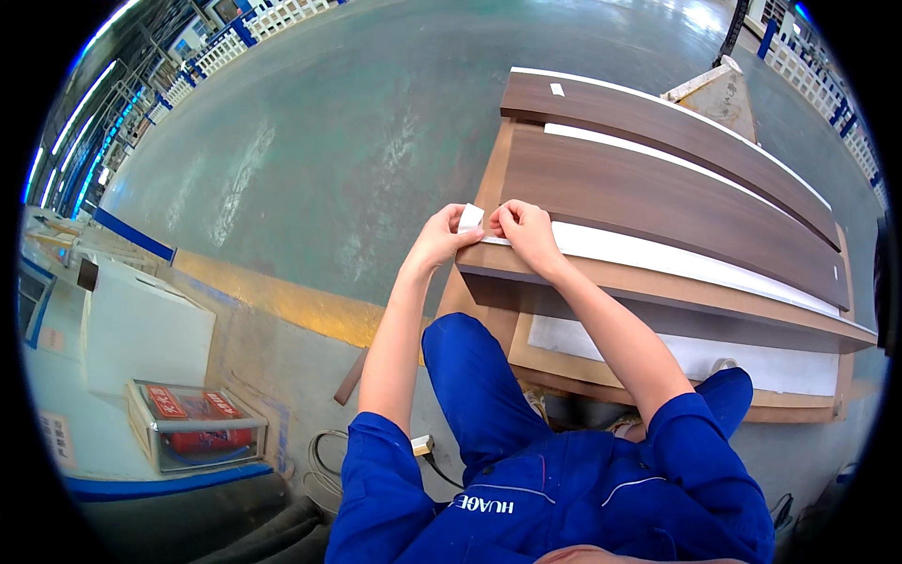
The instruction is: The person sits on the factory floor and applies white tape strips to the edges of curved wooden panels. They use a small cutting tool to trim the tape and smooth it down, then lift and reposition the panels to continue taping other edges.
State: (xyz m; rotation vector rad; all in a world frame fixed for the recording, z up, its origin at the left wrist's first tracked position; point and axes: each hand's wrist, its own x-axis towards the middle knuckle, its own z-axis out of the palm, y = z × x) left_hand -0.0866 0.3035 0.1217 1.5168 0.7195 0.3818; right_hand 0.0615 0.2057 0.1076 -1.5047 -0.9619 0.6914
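Note:
My left hand [440, 241] is closed on a small white piece [471, 218], like a paper label or a short bit of tape, gripped between thumb and fingers. Close beside it, my right hand [528, 233] has its fingers curled into a pinch; what they hold, if anything, is too small to make out. Both hands are over the near left end of a long dark-brown panel [601, 306] with a light tan edge and a white strip along its top. Behind it lie a wide brown wood-grain panel [648, 188] and a narrower brown panel [639, 113].
Cardboard [500, 167] lies under the panels. A white roll [723, 365] sits on the pale sheet near my knee. On the left stands a glass-fronted box [197, 425] with a red cylinder inside. A cable [324, 461] is coiled on the floor. A pallet-truck-like part [719, 99] stands behind.

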